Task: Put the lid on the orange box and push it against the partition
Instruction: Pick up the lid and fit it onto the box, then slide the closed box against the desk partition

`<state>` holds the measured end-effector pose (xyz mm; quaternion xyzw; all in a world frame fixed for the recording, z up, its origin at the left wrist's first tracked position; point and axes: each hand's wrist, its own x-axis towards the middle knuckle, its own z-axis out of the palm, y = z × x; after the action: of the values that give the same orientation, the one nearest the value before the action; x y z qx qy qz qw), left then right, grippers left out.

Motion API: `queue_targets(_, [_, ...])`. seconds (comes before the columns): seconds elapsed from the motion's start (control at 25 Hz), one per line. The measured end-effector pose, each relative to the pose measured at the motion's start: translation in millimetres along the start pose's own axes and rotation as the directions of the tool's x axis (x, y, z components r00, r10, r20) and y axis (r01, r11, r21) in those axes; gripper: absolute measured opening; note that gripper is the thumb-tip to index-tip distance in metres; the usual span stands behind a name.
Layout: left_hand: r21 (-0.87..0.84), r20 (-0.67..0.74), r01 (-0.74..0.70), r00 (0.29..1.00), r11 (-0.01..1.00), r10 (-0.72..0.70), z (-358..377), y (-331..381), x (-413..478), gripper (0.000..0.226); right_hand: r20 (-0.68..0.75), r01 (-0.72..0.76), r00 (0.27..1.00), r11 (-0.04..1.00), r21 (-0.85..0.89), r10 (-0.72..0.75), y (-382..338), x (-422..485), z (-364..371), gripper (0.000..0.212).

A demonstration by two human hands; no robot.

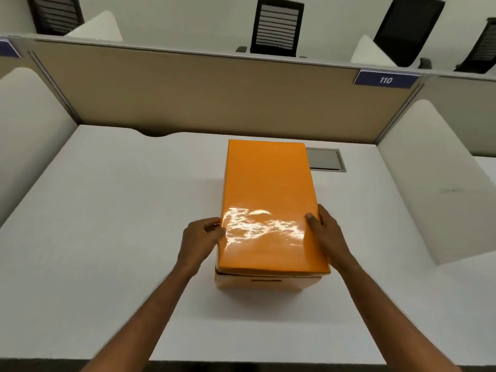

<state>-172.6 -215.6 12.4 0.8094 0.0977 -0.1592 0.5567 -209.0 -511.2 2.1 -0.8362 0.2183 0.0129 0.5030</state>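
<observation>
Orange cardboard box point(264, 282) stands in the middle of one flat white desk point(107, 210), and only its near end wall shows. One shiny orange lid point(268, 189) lies on top of it and covers it. At the near end a thin dark gap shows between the lid and the box, so the lid is not all the way down there. Bright light shines off the near part of the lid.

Two bare hands hold the lid, one on each long side. The left hand point(200, 238) is at the left edge, and its fingers are bent and bunched together, pinching the lid's rim. The right hand point(326, 233) is at the right edge, with its thumb flat on top of the lid and its other fingers pressed together down the side.

One long tan partition point(188, 98) stands at the far edge of the desk. The far end of the box looks near it; I cannot tell if they touch. One blue sign point(386, 80) with the number 110 hangs on the partition. One grey cable hatch point(324, 159) sits in the desk just right of the box. Four black chairs stand behind the partition.
</observation>
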Motion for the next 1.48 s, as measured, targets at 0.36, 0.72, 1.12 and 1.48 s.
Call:
queue_targets(0.36, [-0.115,0.063,0.143,0.989,0.983,-0.136,-3.4,-4.9,7.6,0.065,0.147,-0.042,0.988,0.999,0.004,0.041,14.3,9.7,-9.1,0.056])
queue_targets(0.72, [0.013,0.099,0.121,0.988,0.993,-0.122,-12.6,-14.2,-15.3,0.046,0.106,-0.144,0.984,0.990,0.008,0.142,21.8,-44.6,-20.2,0.075])
queue_targets(1.12, [0.017,0.235,0.241,0.942,0.970,-0.238,-17.3,-21.0,0.9,0.067,0.172,-0.163,0.975,0.981,0.108,0.143,30.8,-49.2,-9.9,0.069])
queue_targets(1.48, [-0.041,-0.015,0.058,0.998,0.997,-0.059,11.8,61.1,154.3,0.070,-0.028,-0.094,0.995,0.988,0.123,0.098,-33.3,158.2,-7.1,0.064])
